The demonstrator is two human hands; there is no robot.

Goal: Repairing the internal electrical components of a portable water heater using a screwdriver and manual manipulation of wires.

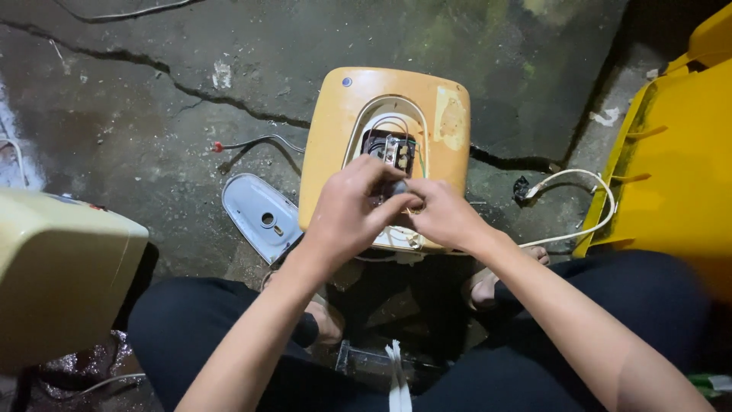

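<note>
A yellowed water-heater casing (335,130) stands on the cracked concrete floor in front of me. An oval opening in its face shows a terminal block with wires (392,150). My left hand (349,212) and my right hand (442,215) meet just below that opening. Their fingertips pinch a small dark part (399,186) between them; what it is I cannot tell. The lower part of the opening is hidden behind my hands.
A pale oval cover plate (261,216) lies on the floor left of the casing. A white power cord (587,200) with a dark plug loops at the right. A yellow bin (679,160) stands right, a cream appliance (53,267) left. My knees fill the bottom.
</note>
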